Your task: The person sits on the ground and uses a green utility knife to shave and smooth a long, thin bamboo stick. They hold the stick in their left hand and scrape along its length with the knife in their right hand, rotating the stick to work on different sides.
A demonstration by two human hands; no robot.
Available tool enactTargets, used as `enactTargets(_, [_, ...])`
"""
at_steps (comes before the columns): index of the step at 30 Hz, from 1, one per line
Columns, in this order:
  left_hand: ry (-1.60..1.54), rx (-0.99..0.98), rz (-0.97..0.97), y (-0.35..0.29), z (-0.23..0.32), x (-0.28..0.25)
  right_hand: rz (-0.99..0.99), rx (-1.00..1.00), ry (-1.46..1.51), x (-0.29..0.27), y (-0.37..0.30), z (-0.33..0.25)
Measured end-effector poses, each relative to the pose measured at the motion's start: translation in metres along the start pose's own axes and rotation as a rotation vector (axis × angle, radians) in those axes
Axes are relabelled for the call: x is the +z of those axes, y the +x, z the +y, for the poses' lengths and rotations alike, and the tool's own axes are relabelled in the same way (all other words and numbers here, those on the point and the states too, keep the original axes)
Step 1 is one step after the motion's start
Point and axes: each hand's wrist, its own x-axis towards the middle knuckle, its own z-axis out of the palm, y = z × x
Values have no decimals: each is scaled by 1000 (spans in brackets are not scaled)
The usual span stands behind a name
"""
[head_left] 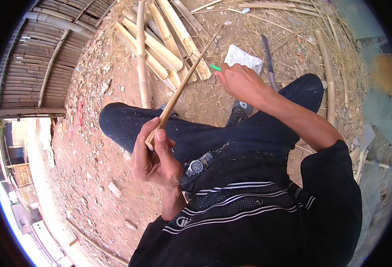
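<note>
My left hand [157, 155] grips the thick lower end of a long, tapering bamboo strip [182, 84], thumb pressed against it. The strip slants up and away to the right, its thin tip far out over the ground. My right hand [245, 84] is closed around a small bright green object [215, 67], of which only a short end sticks out. Its kind cannot be made out. That end is to the right of the strip, apart from it. Just beyond my right hand lies a crumpled-looking white piece [244, 58]. A machete [267, 55] with a dark blade lies to its right.
Split bamboo halves [162, 49] are heaped ahead, with a bamboo pole [141, 53] across them. Another pole [327, 75] lies at right. A slatted bamboo wall [35, 62] stands at left. A wristwatch [196, 167] rests at my lap, over dark trousers [249, 142].
</note>
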Motion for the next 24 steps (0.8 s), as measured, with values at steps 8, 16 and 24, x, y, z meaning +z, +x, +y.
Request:
enactTargets(8, [15, 58, 18, 18, -1, 6, 17, -107, -40, 1, 7, 7])
enactTargets(16, [-4, 48, 10, 22, -4, 5, 78, -325, 265, -25, -9, -51])
enactTargets(24, [108, -22, 71, 43, -13, -18, 144, -295, 225, -4, 14, -81])
